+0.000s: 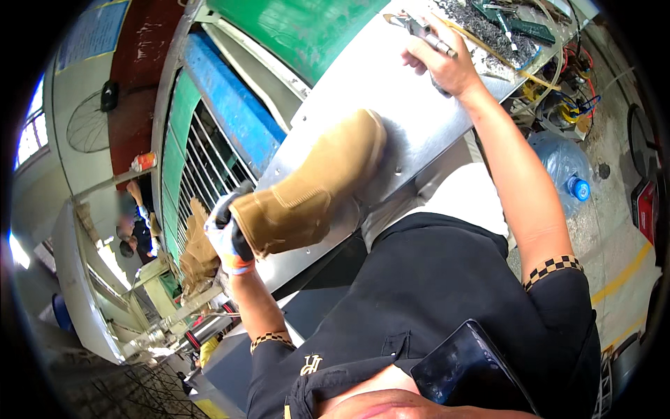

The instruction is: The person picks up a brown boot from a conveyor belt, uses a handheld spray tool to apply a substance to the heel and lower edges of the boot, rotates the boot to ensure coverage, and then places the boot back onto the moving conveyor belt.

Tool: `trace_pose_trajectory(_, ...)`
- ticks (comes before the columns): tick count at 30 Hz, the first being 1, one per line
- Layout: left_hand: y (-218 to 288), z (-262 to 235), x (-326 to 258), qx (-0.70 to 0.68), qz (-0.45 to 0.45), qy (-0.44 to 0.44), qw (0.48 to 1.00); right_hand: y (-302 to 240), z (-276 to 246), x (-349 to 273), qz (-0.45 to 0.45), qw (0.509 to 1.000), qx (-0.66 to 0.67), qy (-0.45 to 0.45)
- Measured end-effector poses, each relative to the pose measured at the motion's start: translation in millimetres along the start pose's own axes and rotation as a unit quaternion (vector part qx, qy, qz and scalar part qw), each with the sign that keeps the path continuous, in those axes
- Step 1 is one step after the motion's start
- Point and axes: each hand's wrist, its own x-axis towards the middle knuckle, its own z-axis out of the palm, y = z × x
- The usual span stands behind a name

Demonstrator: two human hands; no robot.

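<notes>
A person in a black short-sleeved shirt presses a tan suede ankle boot (pixel 314 185) sole-first against a slanted, shiny sheet-metal counter (pixel 412 119). The left hand (pixel 229 237), in a white glove with a dark palm and an orange cuff, grips the boot at its open collar beside the elastic side panel. The bare right hand (pixel 447 63) reaches up the counter, its fingers (pixel 419 61) wrapped around a slim metal hand tool (pixel 426 33). A blue plastic water jug (pixel 562 167) lies on the concrete floor to the right, and a dark phone (pixel 467 373) sticks out of the shirt's chest pocket.
</notes>
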Motion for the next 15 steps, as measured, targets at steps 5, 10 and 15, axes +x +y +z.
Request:
trace_pose_trajectory(5, 13, 33, 144, 0.115, 0.274, -0.067, 0.953, 18, -9, 8, -0.054, 0.997, -0.052, 0.023)
trace_pose_trajectory(10, 9, 52, 420, -0.321, 0.044, -0.199, 0.925, 13, -5, 12, -0.04, 0.998, -0.05, -0.002)
trace_pose_trajectory(15, 53, 147, 512, -0.27, 0.006, -0.09, 0.959, 0, -9, 10, 0.001, 1.0, 0.004, 0.012)
